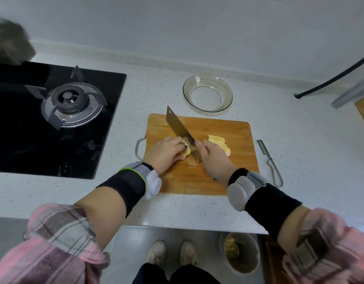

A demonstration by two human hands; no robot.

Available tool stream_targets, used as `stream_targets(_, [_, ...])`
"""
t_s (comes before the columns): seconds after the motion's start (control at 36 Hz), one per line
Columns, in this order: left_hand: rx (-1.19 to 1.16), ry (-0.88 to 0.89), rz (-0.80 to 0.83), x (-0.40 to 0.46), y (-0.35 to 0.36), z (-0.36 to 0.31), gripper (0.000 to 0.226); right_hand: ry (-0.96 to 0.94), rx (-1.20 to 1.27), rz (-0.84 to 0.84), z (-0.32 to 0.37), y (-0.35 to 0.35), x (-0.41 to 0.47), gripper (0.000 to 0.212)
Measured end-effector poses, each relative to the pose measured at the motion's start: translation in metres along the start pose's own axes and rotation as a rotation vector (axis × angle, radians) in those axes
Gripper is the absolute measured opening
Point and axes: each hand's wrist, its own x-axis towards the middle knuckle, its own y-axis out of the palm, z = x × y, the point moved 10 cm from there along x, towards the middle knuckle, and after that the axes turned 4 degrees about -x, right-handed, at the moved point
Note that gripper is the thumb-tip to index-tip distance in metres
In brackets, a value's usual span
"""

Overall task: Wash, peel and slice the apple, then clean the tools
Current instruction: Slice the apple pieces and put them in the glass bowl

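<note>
Head view: on the cutting board (234, 128), a peeled apple piece (187, 151) is pinned by the left hand (164, 152) (fingers curled) while the knife (182, 131), gripped by the right hand (213, 158), is pressed into it, cut slices (219, 142) lying just right.

Wooden cutting board (228, 128), warm matt grain, thin metal wire handle at its left edge. Cleaver (180, 128) blade: dull grey metal, faint sheen. Peeled apple pieces (218, 140) pale yellow, moist-looking. Clear glossy glass bowl (207, 93) near the counter's back edge. Countertop (156, 210) speckled light stone, smooth. Metal peeler (269, 160), matt grey. Glossy black glass hob (105, 89), metal burner. Cloth wrist straps, plaid fabric sleeves.
</note>
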Motion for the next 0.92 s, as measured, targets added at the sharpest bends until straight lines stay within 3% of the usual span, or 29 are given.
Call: stream_targets(0.92, [0.018, -0.024, -0.005, -0.003, -0.005, -0.004, 0.012, -0.04, 0.03, 0.013, 0.014, -0.02, -0.02, 0.039])
